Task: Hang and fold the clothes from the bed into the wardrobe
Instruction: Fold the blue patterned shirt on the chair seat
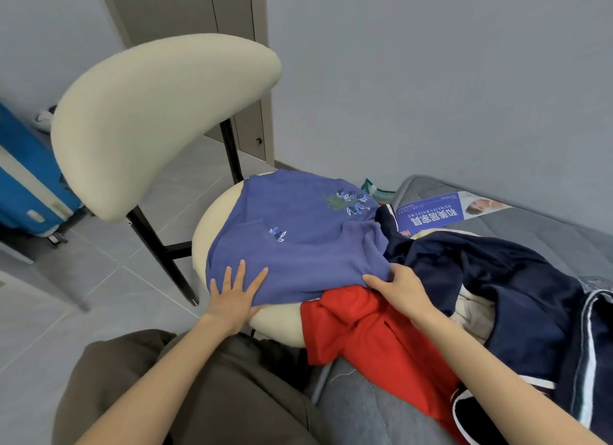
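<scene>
At centre frame, a blue shirt (298, 245) lies spread over the round seat of a cream chair (149, 119). The left hand (232, 298) rests flat on the shirt's lower left edge, fingers straight and spread. The right hand (403, 293) is at the shirt's lower right corner. Its thumb lies along the hem and its fingers are tucked under the cloth, so it seems to grip that corner.

The task looks to be at an early stage. This shirt appears to be laid out for folding, and no fold is finished. To the right, a red top (365, 338), a navy jacket (497, 278) with white stripes and something cream beneath it lie heaped on the grey bed (547, 232), all unsorted. No hanger and no open wardrobe is in view, so hanging and putting away are all still to do.

On the bed at right of centre lies a blue leaflet (431, 215), upside down. It bears large white Chinese characters and a line of capitals that seems to end in FURNITURE. The rest is too small to read. The shirt has a leaf print and no legible label.
</scene>
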Demonstrator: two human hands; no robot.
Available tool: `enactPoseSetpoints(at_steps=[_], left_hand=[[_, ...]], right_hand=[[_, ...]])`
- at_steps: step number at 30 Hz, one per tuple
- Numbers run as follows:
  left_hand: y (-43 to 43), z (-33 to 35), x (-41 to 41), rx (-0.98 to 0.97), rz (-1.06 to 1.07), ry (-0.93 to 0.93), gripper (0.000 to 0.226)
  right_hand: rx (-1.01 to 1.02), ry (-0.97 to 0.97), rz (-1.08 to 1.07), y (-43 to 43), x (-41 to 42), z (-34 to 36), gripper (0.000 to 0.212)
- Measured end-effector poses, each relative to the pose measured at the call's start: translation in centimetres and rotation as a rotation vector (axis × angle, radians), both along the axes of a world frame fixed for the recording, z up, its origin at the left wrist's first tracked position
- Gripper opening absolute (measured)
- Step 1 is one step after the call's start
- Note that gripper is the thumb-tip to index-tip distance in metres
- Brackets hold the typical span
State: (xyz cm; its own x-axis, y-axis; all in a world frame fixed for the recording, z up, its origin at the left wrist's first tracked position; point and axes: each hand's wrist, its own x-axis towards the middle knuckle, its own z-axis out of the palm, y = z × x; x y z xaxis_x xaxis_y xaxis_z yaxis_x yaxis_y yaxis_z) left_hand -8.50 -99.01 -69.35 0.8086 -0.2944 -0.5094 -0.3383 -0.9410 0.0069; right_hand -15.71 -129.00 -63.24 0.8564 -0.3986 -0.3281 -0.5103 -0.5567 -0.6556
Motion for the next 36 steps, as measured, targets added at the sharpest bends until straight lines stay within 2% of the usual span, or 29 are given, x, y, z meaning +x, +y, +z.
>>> enactPoseSetpoints(at_steps=[2, 6, 7, 9, 12, 15, 17, 19, 20, 21, 23, 25, 28, 31, 34, 36], left_hand=[[0.4, 0.4, 0.2, 0.026, 0.011, -0.012, 0.071], [1.9, 1.1, 0.8, 0.117, 0.008, -0.076, 0.086], [2.3, 1.1, 0.8, 0.133, 0.014, -0.093, 0.088], [2.7, 0.9, 0.5, 0.151, 0.027, -0.114, 0.089], [2.6, 0.8, -0.2, 0.148, 0.042, -0.097, 0.087], [2.1, 0.5, -0.5, 0.133, 0.064, -0.08, 0.088], [2.1, 0.4, -0.6, 0.126, 0.083, -0.076, 0.088], [2.2, 0.3, -0.8, 0.122, 0.101, -0.078, 0.088], [2.3, 0.3, -1.0, 0.122, 0.106, -0.08, 0.088], [2.4, 0.4, -1.1, 0.124, 0.107, -0.082, 0.087], [2.5, 0.7, -1.1, 0.127, 0.095, -0.094, 0.084], [3.0, 1.2, -1.0, 0.112, 0.066, -0.126, 0.082], [4.2, 2.4, -0.6, 0.032, 0.006, -0.219, 0.077], [5.7, 3.9, -0.1, -0.027, 0.001, -0.323, 0.074], [6.6, 5.7, -0.1, -0.063, 0.039, -0.372, 0.063], [7.1, 6.6, -0.4, -0.109, 0.097, -0.438, 0.056]], right_hand=[[0.128, -0.112, -0.029, 0.8, 0.1, -0.2, 0.037], [0.323, -0.31, -0.079, 2.5, 1.1, 1.0, 0.029], [0.306, -0.332, -0.079, 2.8, 1.2, 1.3, 0.029], [0.105, -0.317, -0.004, 3.2, 1.1, 1.4, 0.029], [-0.344, -0.109, 0.127, 3.2, 0.2, 0.9, 0.021], [-0.497, 0.053, 0.112, 2.7, -0.6, 0.5, 0.033], [-0.615, -0.011, 0.157, 2.6, -1.0, 0.5, 0.044], [-0.751, -0.195, 0.34, 2.9, -1.0, 0.3, 0.052], [-0.761, -0.299, 0.466, 3.2, -0.9, 0.3, 0.055], [-0.744, -0.32, 0.6, 3.5, -0.8, 0.3, 0.059], [-0.708, -0.131, 0.79, 4.4, -0.5, 0.5, 0.069], [-0.755, 0.074, 0.864, 4.5, -0.1, -0.5, 0.074], [-0.861, -0.027, 0.884, 4.5, 0.1, -1.2, 0.059], [-0.832, 0.057, 0.873, 4.3, 0.5, 0.3, 0.045], [-0.816, -0.062, 0.821, 4.5, 0.7, 1.7, 0.045], [-0.796, -0.137, 0.787, 4.6, 1.1, 2.4, 0.037]])
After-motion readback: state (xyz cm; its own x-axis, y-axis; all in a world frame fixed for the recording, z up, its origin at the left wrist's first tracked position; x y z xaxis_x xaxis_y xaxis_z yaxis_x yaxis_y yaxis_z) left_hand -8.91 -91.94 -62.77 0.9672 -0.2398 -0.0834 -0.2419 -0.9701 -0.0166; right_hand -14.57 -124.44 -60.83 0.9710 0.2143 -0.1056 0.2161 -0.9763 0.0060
